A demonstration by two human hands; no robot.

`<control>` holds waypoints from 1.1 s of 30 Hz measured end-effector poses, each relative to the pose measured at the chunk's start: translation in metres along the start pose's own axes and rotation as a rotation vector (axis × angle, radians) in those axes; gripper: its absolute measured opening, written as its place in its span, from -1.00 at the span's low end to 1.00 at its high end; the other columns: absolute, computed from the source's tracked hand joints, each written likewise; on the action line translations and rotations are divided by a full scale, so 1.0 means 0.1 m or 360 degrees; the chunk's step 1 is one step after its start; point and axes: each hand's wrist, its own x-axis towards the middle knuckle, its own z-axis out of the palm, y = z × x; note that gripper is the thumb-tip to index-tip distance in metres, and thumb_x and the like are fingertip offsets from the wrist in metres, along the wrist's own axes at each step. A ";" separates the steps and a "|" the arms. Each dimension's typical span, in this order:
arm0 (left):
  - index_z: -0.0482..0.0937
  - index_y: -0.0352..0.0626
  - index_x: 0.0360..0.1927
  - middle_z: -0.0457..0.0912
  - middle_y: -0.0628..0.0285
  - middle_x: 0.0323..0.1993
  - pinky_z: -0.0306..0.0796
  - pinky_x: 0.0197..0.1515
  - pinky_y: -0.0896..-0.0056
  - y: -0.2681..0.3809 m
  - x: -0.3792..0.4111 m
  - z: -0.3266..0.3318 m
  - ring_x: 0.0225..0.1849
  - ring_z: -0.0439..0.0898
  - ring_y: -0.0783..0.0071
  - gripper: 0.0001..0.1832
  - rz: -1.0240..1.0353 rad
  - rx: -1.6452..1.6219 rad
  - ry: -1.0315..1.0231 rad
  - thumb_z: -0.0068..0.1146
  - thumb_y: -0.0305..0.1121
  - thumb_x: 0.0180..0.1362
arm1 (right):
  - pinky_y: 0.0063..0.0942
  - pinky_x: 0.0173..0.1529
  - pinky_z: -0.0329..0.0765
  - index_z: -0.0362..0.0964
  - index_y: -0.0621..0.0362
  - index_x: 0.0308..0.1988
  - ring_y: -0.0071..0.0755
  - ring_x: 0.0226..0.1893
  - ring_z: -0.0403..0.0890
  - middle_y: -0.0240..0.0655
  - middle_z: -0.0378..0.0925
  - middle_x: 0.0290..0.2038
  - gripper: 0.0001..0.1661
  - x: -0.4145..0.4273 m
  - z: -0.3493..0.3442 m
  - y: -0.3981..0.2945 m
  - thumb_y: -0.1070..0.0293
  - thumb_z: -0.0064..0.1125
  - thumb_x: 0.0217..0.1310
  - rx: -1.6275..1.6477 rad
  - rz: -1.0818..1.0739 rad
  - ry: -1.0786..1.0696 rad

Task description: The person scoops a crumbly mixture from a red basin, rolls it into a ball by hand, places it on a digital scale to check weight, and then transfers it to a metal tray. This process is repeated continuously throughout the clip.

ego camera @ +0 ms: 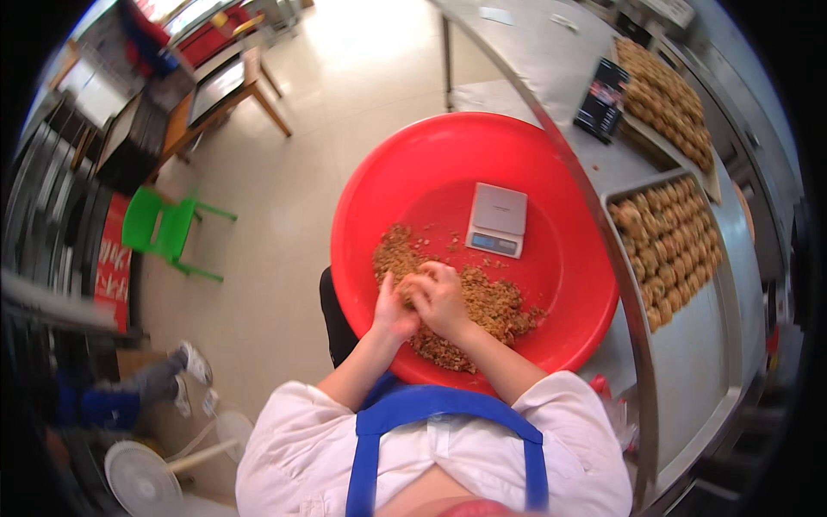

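Note:
A large red plastic basin (413, 155) stands before me, holding a crumbly brown mixture with nut-like bits (491, 300) heaped on its near side. Above the heap, my left hand (394, 310) is cupped around a lump of the mixture (408, 292). My right hand (442, 297) presses on that lump from the right, its fingers slightly blurred and bent over it. A white digital kitchen scale (499, 210) lies in the basin beyond the mixture, its platform bare.
On the steel table (517, 45) at the right are a tray of round brown balls (672, 252), a second heaped tray (665, 97) and a propped smartphone (602, 100). At the left are a green chair (161, 223), a fan (142, 478) and another person's legs (158, 378).

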 end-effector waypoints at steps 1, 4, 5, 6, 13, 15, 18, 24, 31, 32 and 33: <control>0.49 -0.07 -0.11 0.62 0.20 -0.19 0.58 0.04 0.12 0.03 0.14 -0.21 -0.12 0.65 0.30 -0.46 0.0025 -0.0060 0.0076 -0.22 0.22 0.43 | -0.09 0.10 0.47 0.63 0.07 -0.24 -0.07 -0.12 0.58 -0.29 0.62 -0.24 -0.81 0.00 -0.05 -0.03 0.25 0.25 0.17 0.0065 -0.0072 -0.0073; 0.44 0.06 -0.35 0.57 0.33 -0.41 0.58 -0.22 0.33 0.02 0.06 -0.14 -0.28 0.60 0.45 -0.57 0.0021 0.0106 0.0124 -0.15 0.15 0.45 | -0.19 -0.02 0.53 0.63 0.09 -0.31 -0.13 -0.15 0.60 -0.30 0.62 -0.25 -0.88 -0.07 0.04 -0.07 0.32 0.29 0.13 0.0219 -0.0004 -0.0272; 0.44 0.07 -0.34 0.56 0.37 -0.45 0.57 -0.26 0.35 0.03 0.12 -0.23 -0.32 0.59 0.46 -0.58 0.0066 0.0084 0.0051 -0.11 0.16 0.43 | -0.21 -0.04 0.54 0.63 0.10 -0.31 -0.12 -0.17 0.60 -0.29 0.62 -0.26 -0.88 -0.05 0.04 -0.06 0.33 0.29 0.13 0.0263 0.0010 -0.0220; 0.43 0.08 -0.35 0.55 0.38 -0.47 0.54 -0.31 0.38 0.05 0.09 -0.12 -0.35 0.58 0.47 -0.58 0.0105 0.0085 0.0102 -0.09 0.17 0.42 | -0.22 -0.06 0.56 0.62 0.10 -0.31 -0.12 -0.19 0.60 -0.27 0.62 -0.28 -0.89 -0.01 0.03 -0.05 0.34 0.29 0.12 0.0313 0.0015 -0.0165; 0.45 0.12 -0.28 0.53 0.43 -0.43 0.33 -0.50 0.44 0.05 0.03 -0.03 -0.44 0.51 0.49 -0.53 0.0124 0.0187 0.0440 -0.10 0.29 0.36 | -0.24 -0.08 0.56 0.65 0.18 -0.25 -0.10 -0.19 0.63 -0.20 0.61 -0.29 -0.76 -0.02 -0.06 0.17 0.23 0.24 0.27 0.0420 0.0631 -0.0116; 0.45 0.09 -0.23 0.55 0.42 -0.40 0.34 -0.48 0.42 0.02 0.00 0.04 -0.42 0.50 0.45 -0.45 -0.0006 0.0198 0.0456 -0.20 0.37 0.35 | -0.23 -0.07 0.56 0.65 0.17 -0.27 -0.10 -0.18 0.63 -0.21 0.61 -0.27 -0.72 -0.12 0.08 0.43 0.17 0.22 0.28 0.0120 0.0541 -0.0191; 0.37 0.01 0.23 0.48 0.15 0.19 0.37 0.15 0.03 0.01 -0.08 0.04 0.18 0.46 0.18 -0.13 -0.0399 0.0257 -0.0243 -0.49 0.54 0.27 | -0.17 -0.12 0.56 0.61 0.16 -0.45 -0.08 -0.24 0.62 -0.21 0.59 -0.30 -0.65 -0.01 -0.01 0.15 0.13 0.18 0.29 0.0136 0.0216 0.0035; 0.21 -0.10 0.43 0.26 0.05 0.44 0.11 0.46 -0.16 0.01 -0.07 -0.04 0.44 0.26 0.07 -0.01 -0.0647 0.0048 -0.0755 -0.43 0.55 0.25 | -0.15 -0.34 0.52 0.49 0.18 -0.54 -0.02 -0.44 0.58 -0.18 0.53 -0.48 -0.62 0.09 -0.13 0.12 0.16 0.21 0.24 0.0198 0.0261 0.0022; 0.48 -0.09 0.10 0.53 0.11 0.13 0.34 0.33 -0.05 0.08 0.04 -0.09 0.20 0.49 0.13 -0.30 -0.0165 0.0072 -0.0164 -0.18 0.36 0.34 | -0.11 0.13 0.39 0.59 0.09 -0.32 -0.10 -0.02 0.51 -0.20 0.58 -0.16 -0.82 0.01 0.04 -0.11 0.24 0.17 0.19 -0.0169 0.0082 0.0299; 0.53 -0.08 -0.04 0.60 0.15 -0.01 0.42 0.24 0.01 0.11 0.08 -0.15 0.09 0.56 0.18 -0.35 -0.0091 0.0097 0.0002 -0.16 0.35 0.34 | -0.18 0.09 0.45 0.59 0.08 -0.29 -0.16 -0.05 0.54 -0.25 0.58 -0.17 -0.85 -0.02 -0.03 -0.09 0.30 0.14 0.20 -0.0100 0.0002 0.0138; 0.59 -0.07 -0.19 0.67 0.19 -0.15 0.51 0.15 0.06 0.09 0.08 -0.16 -0.02 0.63 0.24 -0.37 -0.0025 0.0116 0.0171 -0.15 0.33 0.35 | -0.20 0.08 0.46 0.59 0.08 -0.30 -0.16 -0.06 0.55 -0.26 0.58 -0.18 -0.87 -0.06 -0.02 -0.07 0.32 0.15 0.19 -0.0088 -0.0079 -0.0004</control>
